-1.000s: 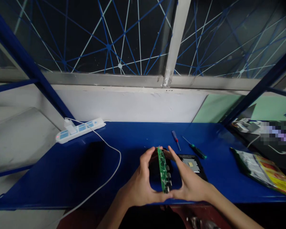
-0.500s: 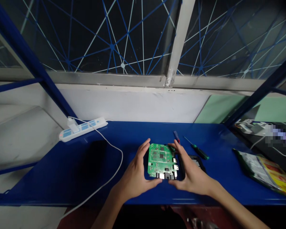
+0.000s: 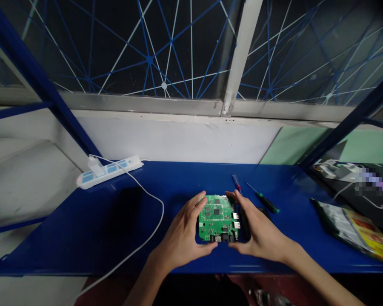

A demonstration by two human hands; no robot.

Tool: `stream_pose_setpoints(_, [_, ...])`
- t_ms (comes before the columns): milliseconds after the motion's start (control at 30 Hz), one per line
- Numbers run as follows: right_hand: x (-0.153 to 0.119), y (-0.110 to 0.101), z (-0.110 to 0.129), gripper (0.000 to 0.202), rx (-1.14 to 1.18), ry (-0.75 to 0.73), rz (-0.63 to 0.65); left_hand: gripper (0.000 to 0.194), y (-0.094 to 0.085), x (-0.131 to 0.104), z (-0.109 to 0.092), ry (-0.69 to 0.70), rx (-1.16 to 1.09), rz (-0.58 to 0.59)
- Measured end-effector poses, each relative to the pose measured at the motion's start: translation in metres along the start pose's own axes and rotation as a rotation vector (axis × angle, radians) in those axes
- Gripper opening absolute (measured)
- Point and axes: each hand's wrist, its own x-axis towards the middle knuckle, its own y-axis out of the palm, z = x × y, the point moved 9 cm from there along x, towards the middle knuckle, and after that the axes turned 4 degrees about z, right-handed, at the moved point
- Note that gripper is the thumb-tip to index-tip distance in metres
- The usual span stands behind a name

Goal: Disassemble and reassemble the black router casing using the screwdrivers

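Note:
A green circuit board (image 3: 214, 216) with metal ports along its right and near edges is held between both hands above the blue table. My left hand (image 3: 181, 233) grips its left side, fingertips at the far left corner and thumb at the near edge. My right hand (image 3: 261, 233) grips the right side, with fingers at the far right corner and thumb by the near ports. Behind my right hand a dark object (image 3: 244, 223) is mostly hidden.
Two screwdrivers, one red and blue (image 3: 236, 182) and one green and black (image 3: 268, 203), lie beyond my right hand. A white power strip (image 3: 111, 171) with a trailing cable (image 3: 161, 214) is at left. A colourful packet (image 3: 354, 229) lies at right.
The board has shifted slightly nearer and now looks flatter toward the camera. The fingers of my left hand have moved over its far left corner. My right hand keeps its hold.

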Motion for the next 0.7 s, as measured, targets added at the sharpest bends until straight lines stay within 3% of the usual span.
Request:
stream_pose_setpoints(433, [-0.0032,0.002,-0.002,0.114,0.001,-0.013,0.018,0.112,0.0022,-0.0016,0.0053,-0.009,-0.005,-0.031])
stream_pose_setpoints(600, [-0.0079,0.0024,-0.0018,0.117,-0.004,0.005,0.078,0.114,0.0048,-0.0027,0.0062,-0.005,-0.037,-0.04])
stream_pose_setpoints(700, [-0.01,-0.0011,-0.0002,0.11,0.007,-0.005,0.114,0.112,0.0083,-0.0051,0.0058,0.024,-0.06,-0.056])
